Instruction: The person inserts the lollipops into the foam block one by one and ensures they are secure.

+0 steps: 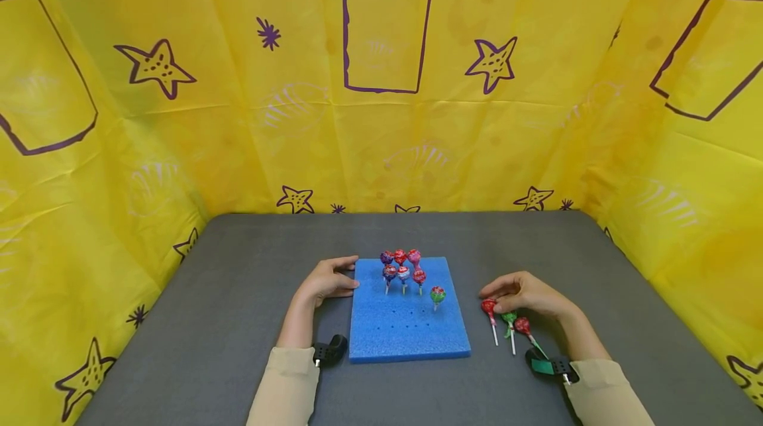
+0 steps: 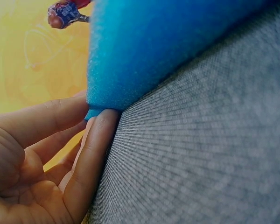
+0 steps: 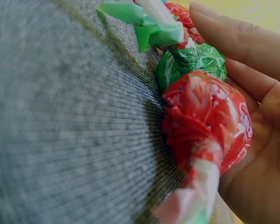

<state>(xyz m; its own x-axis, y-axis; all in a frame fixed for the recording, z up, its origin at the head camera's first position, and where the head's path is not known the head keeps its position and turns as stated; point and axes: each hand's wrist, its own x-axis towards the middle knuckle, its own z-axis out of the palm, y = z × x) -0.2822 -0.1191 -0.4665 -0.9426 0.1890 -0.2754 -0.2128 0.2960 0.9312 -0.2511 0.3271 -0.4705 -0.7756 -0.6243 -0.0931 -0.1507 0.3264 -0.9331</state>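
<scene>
On the table [image 1: 417,393], the right hand [image 1: 530,292] pinches the leftmost red pop [image 1: 489,307], so near the green pop [image 1: 509,317] that lifting could knock it, while the left hand's [image 1: 324,278] straight fingers touch the foam [image 1: 387,345].

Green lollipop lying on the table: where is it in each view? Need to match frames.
Head: the green lollipop is lower right, the middle of three loose ones by the right hand.
Left wrist: not in it.
Right wrist: upper part, right of centre, just beyond the nearest red lollipop.
Shared landmark: the grey table, in all three views.
</scene>
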